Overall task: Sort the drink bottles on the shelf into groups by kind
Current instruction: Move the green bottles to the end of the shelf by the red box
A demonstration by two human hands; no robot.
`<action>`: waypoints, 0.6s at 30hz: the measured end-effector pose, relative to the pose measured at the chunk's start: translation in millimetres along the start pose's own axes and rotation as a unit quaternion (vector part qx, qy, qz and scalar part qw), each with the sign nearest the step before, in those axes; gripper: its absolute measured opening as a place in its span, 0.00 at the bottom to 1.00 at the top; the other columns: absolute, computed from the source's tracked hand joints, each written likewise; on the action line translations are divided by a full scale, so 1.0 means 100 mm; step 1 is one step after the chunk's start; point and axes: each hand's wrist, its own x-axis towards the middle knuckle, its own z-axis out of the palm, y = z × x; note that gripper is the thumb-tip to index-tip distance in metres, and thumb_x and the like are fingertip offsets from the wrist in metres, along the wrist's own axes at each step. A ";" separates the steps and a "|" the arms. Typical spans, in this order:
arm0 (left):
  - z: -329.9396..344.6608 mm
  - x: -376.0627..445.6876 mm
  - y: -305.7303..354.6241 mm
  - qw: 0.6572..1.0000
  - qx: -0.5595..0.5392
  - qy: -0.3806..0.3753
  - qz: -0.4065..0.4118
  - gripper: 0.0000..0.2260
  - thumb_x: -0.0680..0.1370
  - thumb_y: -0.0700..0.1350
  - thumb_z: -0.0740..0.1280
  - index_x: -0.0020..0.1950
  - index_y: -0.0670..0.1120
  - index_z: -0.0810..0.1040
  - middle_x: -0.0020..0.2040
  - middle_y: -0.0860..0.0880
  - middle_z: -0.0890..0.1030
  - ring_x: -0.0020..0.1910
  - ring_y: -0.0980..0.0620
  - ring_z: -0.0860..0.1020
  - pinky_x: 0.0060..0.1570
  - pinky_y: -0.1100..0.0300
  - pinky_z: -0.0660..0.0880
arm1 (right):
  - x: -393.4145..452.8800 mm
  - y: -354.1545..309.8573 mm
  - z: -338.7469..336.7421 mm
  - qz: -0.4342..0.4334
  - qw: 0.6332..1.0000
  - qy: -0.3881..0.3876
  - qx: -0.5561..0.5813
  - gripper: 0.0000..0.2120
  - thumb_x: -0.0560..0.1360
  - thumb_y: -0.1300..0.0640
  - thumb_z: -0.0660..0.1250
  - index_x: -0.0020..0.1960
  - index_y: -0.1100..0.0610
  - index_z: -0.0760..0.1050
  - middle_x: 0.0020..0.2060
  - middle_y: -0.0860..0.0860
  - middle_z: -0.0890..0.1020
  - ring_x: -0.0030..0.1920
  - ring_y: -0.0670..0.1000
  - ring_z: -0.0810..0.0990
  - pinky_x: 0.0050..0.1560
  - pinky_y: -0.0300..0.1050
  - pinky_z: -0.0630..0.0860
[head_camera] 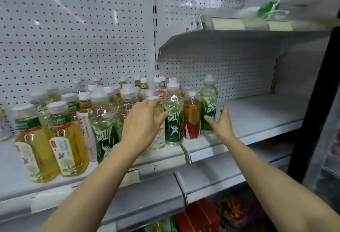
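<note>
Many drink bottles crowd the grey shelf (257, 121). My left hand (143, 121) curls around a pale yellow bottle (158, 138) with a white cap, fingers touching it. To its right stand a clear bottle with a green bamboo label (173, 119), a red-labelled amber bottle (191, 119) and another green-label bottle (208, 106). My right hand (221, 123) is spread open just right of that last bottle, holding nothing. At the left front stand two yellow tea bottles (68, 139), with a big green-label bottle (104, 121) beside them.
A white pegboard back wall (73, 29) rises behind the bottles. An upper shelf (220, 44) overhangs the right half, with plastic-wrapped goods on top. A dark post (316, 103) bounds the right side. Red and green packets (202, 217) lie on the shelf below.
</note>
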 end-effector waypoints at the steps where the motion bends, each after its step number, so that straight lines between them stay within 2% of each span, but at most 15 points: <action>1: 0.04 0.06 0.01 1.000 -0.001 0.001 0.004 0.26 0.79 0.60 0.63 0.74 0.50 0.70 0.67 0.49 0.78 0.66 0.49 0.74 0.63 0.50 0.74 | 0.07 0.00 0.03 -0.007 1.000 -0.003 0.027 0.49 0.72 0.47 0.73 0.79 0.55 0.43 0.78 0.56 0.57 0.76 0.58 0.58 0.73 0.58 0.60; 5: 0.21 0.28 0.09 1.000 0.015 -0.004 0.006 0.28 0.79 0.60 0.64 0.76 0.50 0.66 0.66 0.49 0.77 0.67 0.49 0.73 0.65 0.52 0.72 | 0.26 -0.06 0.09 -0.013 0.995 -0.031 0.089 0.46 0.72 0.50 0.73 0.78 0.47 0.46 0.73 0.53 0.67 0.70 0.57 0.68 0.68 0.61 0.68; 8: 0.33 0.43 0.16 0.999 0.043 -0.006 0.015 0.33 0.78 0.60 0.66 0.78 0.46 0.62 0.70 0.47 0.74 0.70 0.47 0.69 0.69 0.53 0.67 | 0.30 -0.10 0.11 -0.022 0.992 -0.047 0.114 0.39 0.74 0.54 0.72 0.77 0.50 0.52 0.67 0.52 0.72 0.64 0.54 0.72 0.65 0.57 0.71; 10: 0.41 0.53 0.22 0.996 0.086 -0.026 0.008 0.38 0.77 0.62 0.67 0.79 0.43 0.58 0.73 0.45 0.70 0.73 0.45 0.66 0.71 0.52 0.64 | 0.30 -0.10 0.11 -0.036 0.991 -0.033 0.127 0.37 0.73 0.56 0.72 0.76 0.52 0.55 0.65 0.51 0.73 0.62 0.50 0.72 0.65 0.57 0.72; 15: 0.61 0.81 0.29 0.974 0.177 -0.123 -0.076 0.52 0.72 0.68 0.69 0.80 0.37 0.48 0.76 0.39 0.65 0.76 0.39 0.61 0.75 0.45 0.57 | 0.02 -0.09 -0.07 -0.074 0.984 0.005 0.162 0.35 0.75 0.49 0.69 0.77 0.44 0.54 0.68 0.46 0.72 0.63 0.47 0.72 0.62 0.49 0.71; 18: 0.73 0.88 0.30 0.966 0.196 -0.129 -0.105 0.50 0.72 0.70 0.66 0.78 0.36 0.54 0.72 0.39 0.72 0.76 0.40 0.62 0.76 0.41 0.47 | -0.14 -0.04 -0.25 -0.076 0.984 0.009 0.163 0.36 0.75 0.45 0.68 0.77 0.42 0.52 0.71 0.46 0.70 0.68 0.48 0.71 0.68 0.55 0.69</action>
